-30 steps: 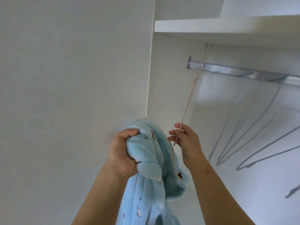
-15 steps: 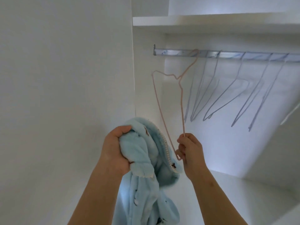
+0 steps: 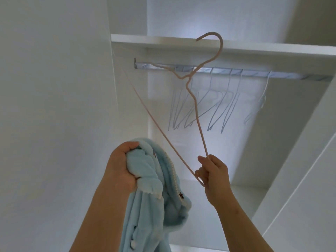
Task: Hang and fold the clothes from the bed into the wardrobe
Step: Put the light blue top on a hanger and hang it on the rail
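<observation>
The right hand's fingers are curled round one lower corner of a pink wire hanger, pinching the thin wire where its sloping arm and bottom bar meet. The hanger is held tilted up and away from the person. Its hook is not on anything and shows against the front edge of the white shelf above the rail. The left hand is closed in a fist round a bunched fold of a light blue fleece garment, thumb on top. The rest of the garment hangs down between the two forearms and out of the bottom of the view, its beaded edging facing the hanger but not touching it. Beyond both hands, inside the wardrobe, a metal rail runs under the shelf with several pale wire hangers on it, none with any clothing on them.
</observation>
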The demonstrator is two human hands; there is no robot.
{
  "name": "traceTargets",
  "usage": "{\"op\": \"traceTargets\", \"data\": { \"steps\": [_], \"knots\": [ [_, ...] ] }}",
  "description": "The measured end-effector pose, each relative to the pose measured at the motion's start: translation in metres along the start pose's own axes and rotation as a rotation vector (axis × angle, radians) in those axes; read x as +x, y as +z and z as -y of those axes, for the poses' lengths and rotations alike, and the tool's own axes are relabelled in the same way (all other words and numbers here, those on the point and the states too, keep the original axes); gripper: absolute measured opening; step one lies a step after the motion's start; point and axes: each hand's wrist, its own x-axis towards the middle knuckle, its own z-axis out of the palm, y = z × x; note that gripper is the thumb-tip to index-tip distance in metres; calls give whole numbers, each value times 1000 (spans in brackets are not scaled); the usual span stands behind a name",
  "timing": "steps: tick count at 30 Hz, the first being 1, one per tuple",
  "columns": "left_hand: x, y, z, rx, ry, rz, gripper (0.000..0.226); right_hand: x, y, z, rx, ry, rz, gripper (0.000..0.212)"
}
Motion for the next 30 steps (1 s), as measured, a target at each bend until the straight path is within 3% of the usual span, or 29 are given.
{"op": "traceTargets", "data": {
  "steps": [4, 12, 16, 19, 23, 27, 30],
  "knots": [
    [-10, 20, 11, 75, -8, 1, 37, -4, -28, 20, 102, 5, 116, 58],
    [-26, 36, 23, 140, 118, 83, 30, -10, -61, 20, 186, 100, 314, 44],
    [-29, 39, 24, 220, 182, -6, 28, -11, -67, 24, -118, 102, 298, 54],
    [-28, 43, 30, 403, 288, -91, 34, -10, -65, 30, -423, 74, 288, 35],
    [-27, 47, 39, 709, 397, -145, 34, -5, -62, 44, -506, 5, 326, 10],
    [-24, 50, 45, 916, 416, -90, 32, -1, -62, 55, -269, -25, 238, 3],
    [-21, 50, 47, 982, 397, -67, 34, 1, -59, 63, 14, 1, 145, 15]
  ]
}}
